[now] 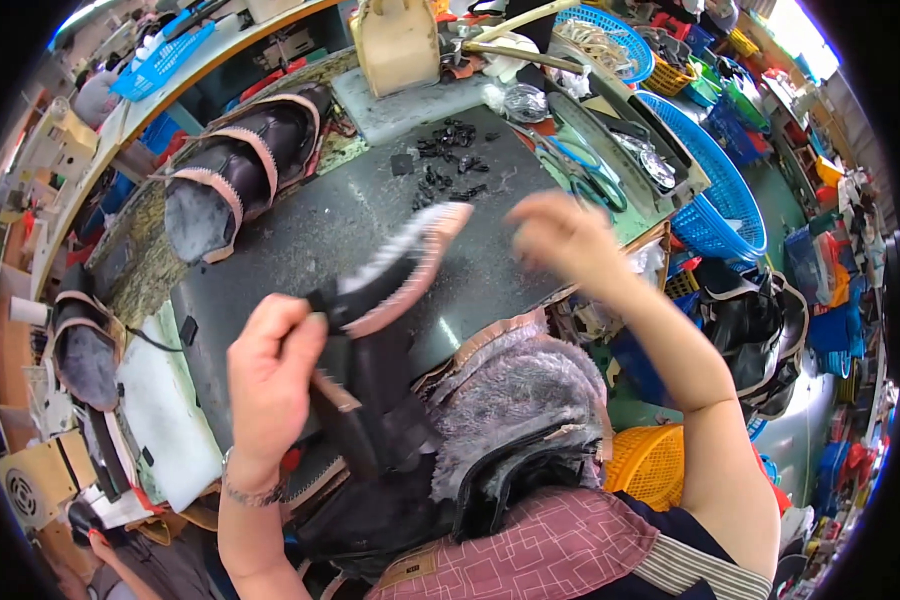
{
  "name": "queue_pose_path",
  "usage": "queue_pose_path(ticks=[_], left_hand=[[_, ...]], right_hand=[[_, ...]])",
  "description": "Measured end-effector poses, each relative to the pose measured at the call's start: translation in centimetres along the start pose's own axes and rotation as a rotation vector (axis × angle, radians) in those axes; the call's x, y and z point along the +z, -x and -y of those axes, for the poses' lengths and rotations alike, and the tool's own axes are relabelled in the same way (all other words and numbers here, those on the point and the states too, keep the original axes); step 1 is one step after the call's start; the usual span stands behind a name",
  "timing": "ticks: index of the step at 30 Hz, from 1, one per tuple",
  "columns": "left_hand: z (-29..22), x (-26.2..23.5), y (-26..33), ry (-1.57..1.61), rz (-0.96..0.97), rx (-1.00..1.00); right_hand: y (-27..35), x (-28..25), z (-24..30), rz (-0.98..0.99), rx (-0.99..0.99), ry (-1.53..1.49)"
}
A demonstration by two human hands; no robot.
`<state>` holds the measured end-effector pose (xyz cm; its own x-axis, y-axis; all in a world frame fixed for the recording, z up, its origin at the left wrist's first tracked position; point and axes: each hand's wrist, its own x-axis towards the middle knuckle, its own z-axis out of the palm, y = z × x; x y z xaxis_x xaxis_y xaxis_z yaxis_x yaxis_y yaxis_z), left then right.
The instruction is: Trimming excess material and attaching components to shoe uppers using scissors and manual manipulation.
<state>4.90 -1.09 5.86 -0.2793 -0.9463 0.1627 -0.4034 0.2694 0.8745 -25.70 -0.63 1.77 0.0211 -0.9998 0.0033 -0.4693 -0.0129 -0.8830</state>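
Observation:
My left hand (270,380) is closed on a black shoe upper (385,370) with a toothed, pinkish edge and pale fuzzy lining, tilted over the table. My right hand (565,235) is raised to the right of the upper, apart from it. Motion smears its fingers, so I cannot tell what they hold, if anything. Beyond the upper, several small black pieces (450,150) lie scattered on the dark work plate (300,235). Grey fur-lined uppers (520,390) are heaped against my lap, close to my left hand.
Stacked black uppers (255,160) lie at the far left of the plate. Scissors (595,180) rest at its right beside a long tray (620,150). A cream block-shaped holder (398,45) stands at the back. A blue basket (720,205) and yellow basket (648,467) flank the table's right side.

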Motion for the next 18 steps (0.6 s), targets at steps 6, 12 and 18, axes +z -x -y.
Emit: queue_pose_path(ticks=[6,12,18], left_hand=[[-4.5,2.0,-1.5,-0.085,0.51,0.073],[-4.4,5.8,-0.9,-0.243,0.371,0.355],[-2.4,5.4,-1.1,-0.098,0.168,0.323]], right_hand=[[-3.0,-10.7,-15.9,-0.232,0.171,0.661],[-2.3,-10.4,-13.8,-0.373,0.217,0.221],[4.6,-7.4,0.7,0.087,-0.292,0.417]])
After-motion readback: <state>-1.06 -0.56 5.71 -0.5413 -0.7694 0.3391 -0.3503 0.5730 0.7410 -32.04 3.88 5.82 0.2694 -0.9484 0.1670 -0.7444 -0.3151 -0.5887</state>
